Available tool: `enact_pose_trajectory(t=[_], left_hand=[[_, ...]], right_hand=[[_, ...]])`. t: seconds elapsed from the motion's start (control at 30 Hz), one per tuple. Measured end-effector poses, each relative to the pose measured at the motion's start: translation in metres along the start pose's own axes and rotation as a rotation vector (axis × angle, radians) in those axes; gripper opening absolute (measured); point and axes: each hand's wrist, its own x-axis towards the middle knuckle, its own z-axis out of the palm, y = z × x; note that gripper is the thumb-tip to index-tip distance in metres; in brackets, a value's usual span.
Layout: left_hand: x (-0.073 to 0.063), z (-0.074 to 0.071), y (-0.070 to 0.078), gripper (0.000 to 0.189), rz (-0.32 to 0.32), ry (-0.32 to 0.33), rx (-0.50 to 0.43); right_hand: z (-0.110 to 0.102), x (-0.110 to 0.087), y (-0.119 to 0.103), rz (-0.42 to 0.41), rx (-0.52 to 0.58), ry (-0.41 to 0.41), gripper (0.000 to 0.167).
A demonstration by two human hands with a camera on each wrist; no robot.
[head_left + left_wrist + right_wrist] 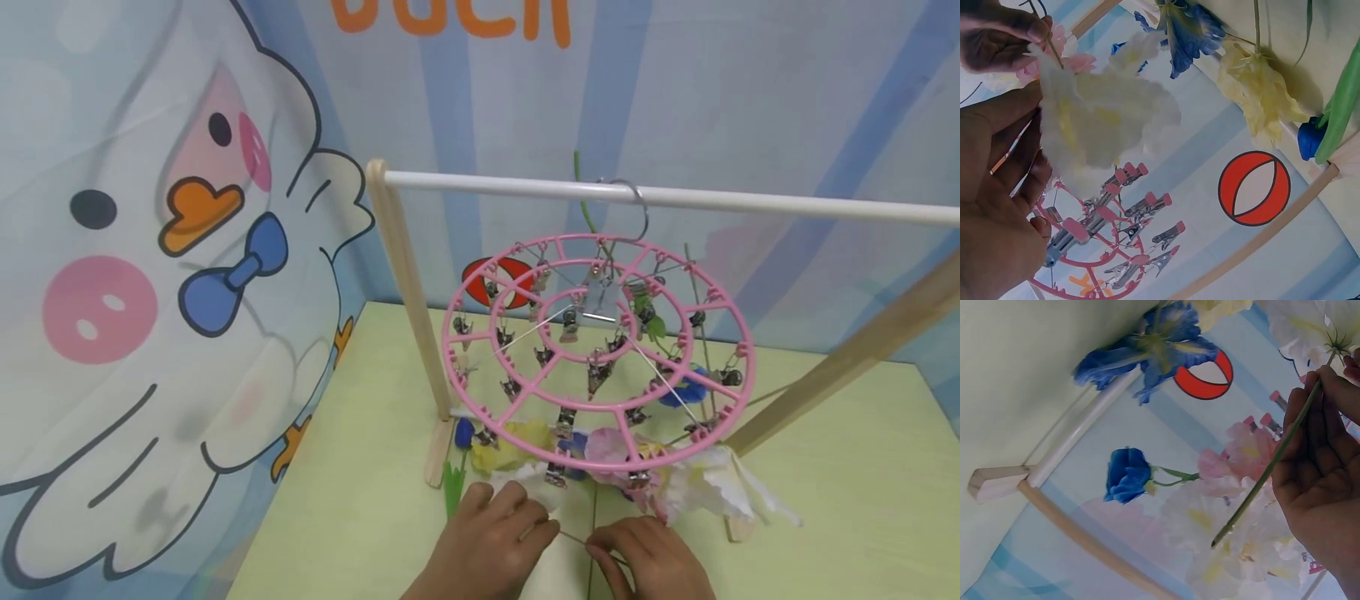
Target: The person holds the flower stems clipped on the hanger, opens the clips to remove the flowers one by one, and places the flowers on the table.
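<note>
A white artificial flower (1104, 119) with a yellow centre is between the two hands, its thin green stem (1260, 487) running down from the bloom. My right hand (652, 558) pinches the stem between thumb and forefinger; in the right wrist view (1322, 469) the cut end sticks out below. With its fingertips, my left hand (491, 537) holds the flower near the base of the bloom; the petals partly hide the fingers in the left wrist view. Just beyond both hands hangs a pink round clip hanger (532, 390) with several metal clips.
A white rod (495, 185) on wooden posts (408, 283) carries the hanger by its hook. Yellow (517, 446), blue (682, 387), pink (611, 448) and white artificial flowers crowd below and behind it. A printed duck backdrop (150, 375) encloses the pale green table (337, 467).
</note>
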Motion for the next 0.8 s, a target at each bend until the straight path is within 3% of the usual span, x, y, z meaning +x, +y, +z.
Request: enact_pose_trajectory(t=[0.13, 0.33, 0.5, 0.6, 0.8], left_hand=[[-0.001, -0.001, -0.003, 0.007, -0.008, -0.009, -0.001], [-0.004, -0.007, -0.005, 0.009, -0.072, -0.108, -0.037], [-0.005, -0.009, -0.006, 0.015, -0.101, -0.135, -0.040], [-0.006, -0.008, -0.006, 0.014, -0.104, -0.125, -0.037], [-0.008, -0.007, -0.007, 0.014, -0.104, -0.102, -0.029]], right_hand=[[-0.002, -0.009, 0.014, 0.021, -0.024, -0.026, 0.061], [-0.008, -0.029, 0.028, 0.150, -0.040, -0.045, 0.062], [-0.018, -0.044, 0.036, 0.306, -0.044, -0.084, 0.011], [-0.024, -0.051, 0.041, 0.405, -0.046, -0.090, 0.027], [-0.038, -0.059, 0.053, 0.594, -0.053, -0.147, 0.013]])
